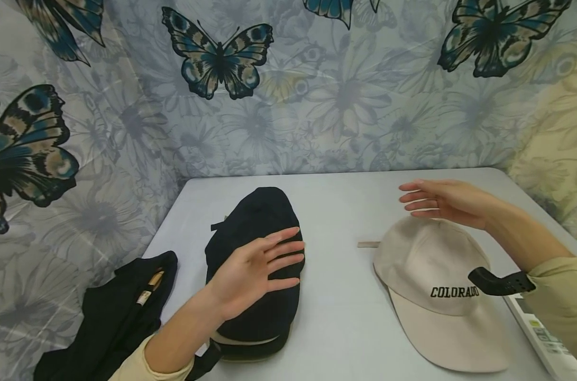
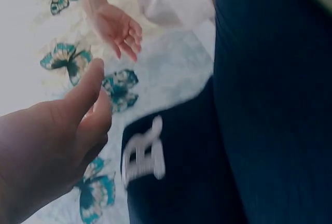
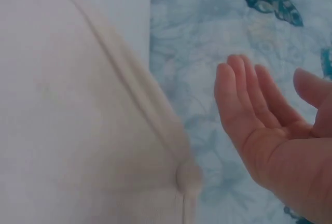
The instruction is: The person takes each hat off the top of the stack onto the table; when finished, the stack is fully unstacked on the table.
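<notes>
A beige baseball cap (image 1: 426, 264) marked COLORADO lies on the right of the white table, brim toward me. My right hand (image 1: 447, 201) is held above its far side, fingers extended and nothing in them. On the left sits dark headwear (image 1: 264, 217), apparently more than one cap stacked, with a light edge showing near the brim. My left hand (image 1: 259, 270) is over it with fingers spread, holding nothing. In the left wrist view a pale letter patch (image 2: 145, 154) shows on the dark cap, and the left hand (image 2: 62, 136) appears apart from the fabric.
The white table (image 1: 336, 211) meets a butterfly-patterned cloth (image 1: 345, 116) at the back. Black fabric (image 1: 112, 312) with a small tan label hangs at the left edge. A white, label-bearing flat object (image 1: 540, 333) lies at the right edge, partly under the right sleeve.
</notes>
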### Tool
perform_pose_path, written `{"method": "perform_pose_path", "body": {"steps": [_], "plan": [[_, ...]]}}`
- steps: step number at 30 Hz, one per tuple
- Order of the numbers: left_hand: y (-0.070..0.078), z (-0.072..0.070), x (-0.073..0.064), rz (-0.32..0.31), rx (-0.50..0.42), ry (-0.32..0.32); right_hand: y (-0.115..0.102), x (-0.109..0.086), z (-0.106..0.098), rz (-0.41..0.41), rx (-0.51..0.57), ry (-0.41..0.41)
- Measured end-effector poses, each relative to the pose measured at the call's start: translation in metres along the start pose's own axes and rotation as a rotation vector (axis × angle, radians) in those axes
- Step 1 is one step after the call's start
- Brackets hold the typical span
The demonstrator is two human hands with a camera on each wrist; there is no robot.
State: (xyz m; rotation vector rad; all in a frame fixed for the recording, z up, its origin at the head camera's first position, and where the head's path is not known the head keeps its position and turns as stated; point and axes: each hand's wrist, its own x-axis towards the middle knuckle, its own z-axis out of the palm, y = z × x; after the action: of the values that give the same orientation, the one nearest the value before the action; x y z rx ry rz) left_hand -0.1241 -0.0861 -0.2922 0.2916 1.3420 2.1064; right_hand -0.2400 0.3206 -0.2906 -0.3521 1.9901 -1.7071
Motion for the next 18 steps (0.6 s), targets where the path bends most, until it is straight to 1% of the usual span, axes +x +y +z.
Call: {"method": "perform_pose_path", "body": {"steps": [6, 11, 15, 18], "plan": [[0.013, -0.016, -0.017, 0.039, 0.012, -0.012, -0.009, 0.014, 0.017, 0.003, 0.043, -0.019], [0.022, -0.032, -0.033, 0.072, 0.034, 0.0, -0.015, 0.026, 0.036, 0.01, 0.061, -0.041], [0.028, -0.044, -0.046, 0.075, 0.052, 0.026, -0.018, 0.033, 0.051, 0.018, 0.074, -0.055], [0.03, -0.052, -0.056, 0.075, 0.067, 0.063, -0.02, 0.037, 0.063, 0.024, 0.084, -0.069]]}}
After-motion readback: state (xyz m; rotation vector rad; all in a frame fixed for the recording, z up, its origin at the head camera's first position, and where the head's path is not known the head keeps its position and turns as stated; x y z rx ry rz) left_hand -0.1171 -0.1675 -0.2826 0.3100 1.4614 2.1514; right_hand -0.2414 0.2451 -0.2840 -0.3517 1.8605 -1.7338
